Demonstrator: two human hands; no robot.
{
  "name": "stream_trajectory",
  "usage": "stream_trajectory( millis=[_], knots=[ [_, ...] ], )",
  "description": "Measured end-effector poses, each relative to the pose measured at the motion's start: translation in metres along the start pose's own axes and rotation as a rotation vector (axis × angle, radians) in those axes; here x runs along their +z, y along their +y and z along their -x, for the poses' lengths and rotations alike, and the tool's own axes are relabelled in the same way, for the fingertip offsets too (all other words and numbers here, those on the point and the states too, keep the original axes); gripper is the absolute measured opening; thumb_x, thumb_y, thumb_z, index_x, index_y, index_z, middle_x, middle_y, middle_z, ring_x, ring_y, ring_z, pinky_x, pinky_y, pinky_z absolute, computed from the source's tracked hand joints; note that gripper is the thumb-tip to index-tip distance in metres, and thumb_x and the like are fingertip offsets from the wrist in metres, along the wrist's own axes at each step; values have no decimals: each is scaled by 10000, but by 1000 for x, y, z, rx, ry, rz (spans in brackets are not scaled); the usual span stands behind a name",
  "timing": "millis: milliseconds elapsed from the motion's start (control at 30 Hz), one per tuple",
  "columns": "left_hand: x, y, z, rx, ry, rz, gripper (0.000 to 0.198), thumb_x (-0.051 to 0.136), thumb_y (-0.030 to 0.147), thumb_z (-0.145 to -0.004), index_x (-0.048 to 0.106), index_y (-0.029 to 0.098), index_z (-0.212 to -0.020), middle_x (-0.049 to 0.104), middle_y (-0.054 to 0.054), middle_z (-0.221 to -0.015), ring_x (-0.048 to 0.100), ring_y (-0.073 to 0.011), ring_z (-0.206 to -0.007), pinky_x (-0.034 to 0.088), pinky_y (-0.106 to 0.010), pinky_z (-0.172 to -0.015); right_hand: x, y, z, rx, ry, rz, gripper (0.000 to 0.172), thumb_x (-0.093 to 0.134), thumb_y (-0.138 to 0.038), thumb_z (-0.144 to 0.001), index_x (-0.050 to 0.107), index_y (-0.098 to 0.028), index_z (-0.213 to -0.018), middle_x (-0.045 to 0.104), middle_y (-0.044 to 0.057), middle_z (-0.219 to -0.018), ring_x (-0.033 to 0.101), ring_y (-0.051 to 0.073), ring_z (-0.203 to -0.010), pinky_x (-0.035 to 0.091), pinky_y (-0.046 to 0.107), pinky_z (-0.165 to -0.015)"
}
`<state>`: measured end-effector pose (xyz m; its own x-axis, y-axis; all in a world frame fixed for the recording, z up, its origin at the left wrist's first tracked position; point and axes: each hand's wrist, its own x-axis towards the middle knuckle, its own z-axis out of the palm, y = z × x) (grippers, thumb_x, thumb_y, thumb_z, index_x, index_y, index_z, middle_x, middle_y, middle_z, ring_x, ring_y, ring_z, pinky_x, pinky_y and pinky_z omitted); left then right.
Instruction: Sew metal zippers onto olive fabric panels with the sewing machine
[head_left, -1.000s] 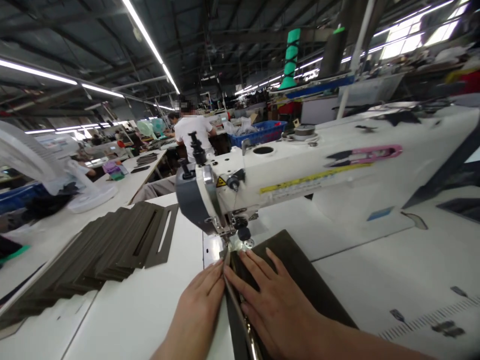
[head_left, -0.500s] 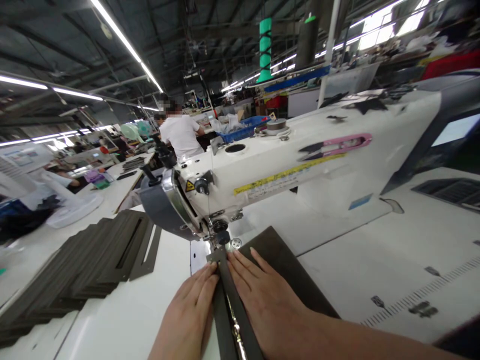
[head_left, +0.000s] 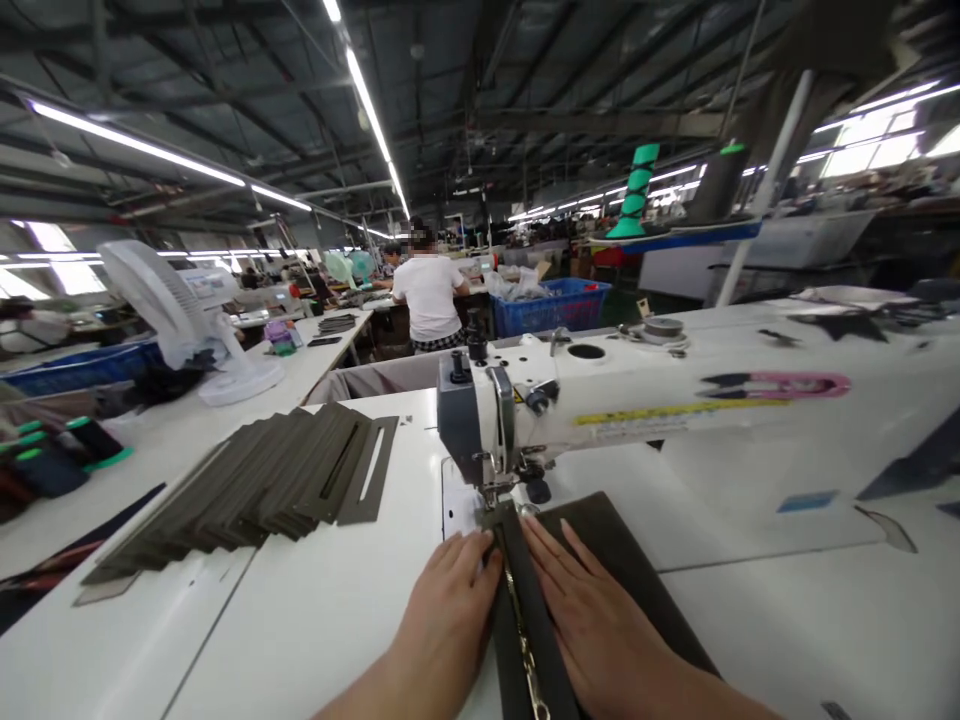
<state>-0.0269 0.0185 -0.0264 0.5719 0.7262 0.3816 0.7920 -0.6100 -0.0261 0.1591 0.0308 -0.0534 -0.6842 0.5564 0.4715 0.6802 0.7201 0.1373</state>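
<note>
Under the needle area of a white sewing machine [head_left: 675, 450] lies a dark olive-brown panel with a gold-toothed metal zipper [head_left: 519, 620] along its slot. My left hand [head_left: 454, 610] presses on the panel's left side, fingertips bent slightly and thumb beside the zipper. On the right, my right hand [head_left: 600, 610] lies flat with fingers stretched toward the presser foot [head_left: 491, 495] and thumb apart. Beneath it spreads a larger dark piece [head_left: 637, 560]. Both hands rest on top of the material, close to the foot. The zipper's pull end points toward me.
A fanned stack of slotted dark panels [head_left: 255, 480] lies left of the machine. Behind it stand a white fan [head_left: 240, 370] and thread spools [head_left: 94, 440]. Pink-handled thread snips [head_left: 795, 385] rest on the machine arm. A person in a white shirt [head_left: 429, 295] sits ahead near a blue basket [head_left: 551, 305].
The view has swung left and levelled, so the machine and hands appear farther right. Both hands remain on the zippered panel by the foot; the left fingers look slightly more bent.
</note>
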Motion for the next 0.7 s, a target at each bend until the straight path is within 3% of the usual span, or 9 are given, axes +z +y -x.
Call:
stream_trajectory(
  millis=[200,333,700],
  knots=[
    [9,-12,-9,3,49,-35,284,440,55,-808,541,102,-1069,561,-169,-1121,554,-268,-1037,487,-452,-888,3,15,-14,-66,-49,28,531,377,-189,-818,343,-76,-1336,435,136,-1310,381,262,-1220,386,453,-939],
    [13,-16,-11,31,55,-23,287,432,59,-817,525,90,-1087,560,-177,-1118,547,-274,-1053,482,-450,-900,8,18,-14,-95,-13,67,543,390,-170,-785,375,-73,-1319,492,134,-1264,436,267,-1172,406,456,-915],
    [9,-17,-17,28,29,22,267,426,71,-833,529,107,-1076,567,-155,-1114,547,-256,-1054,477,-439,-912,11,18,-10,-49,-25,54,566,387,-169,-778,347,-64,-1333,480,140,-1275,401,270,-1202,389,454,-928]
  ],
)
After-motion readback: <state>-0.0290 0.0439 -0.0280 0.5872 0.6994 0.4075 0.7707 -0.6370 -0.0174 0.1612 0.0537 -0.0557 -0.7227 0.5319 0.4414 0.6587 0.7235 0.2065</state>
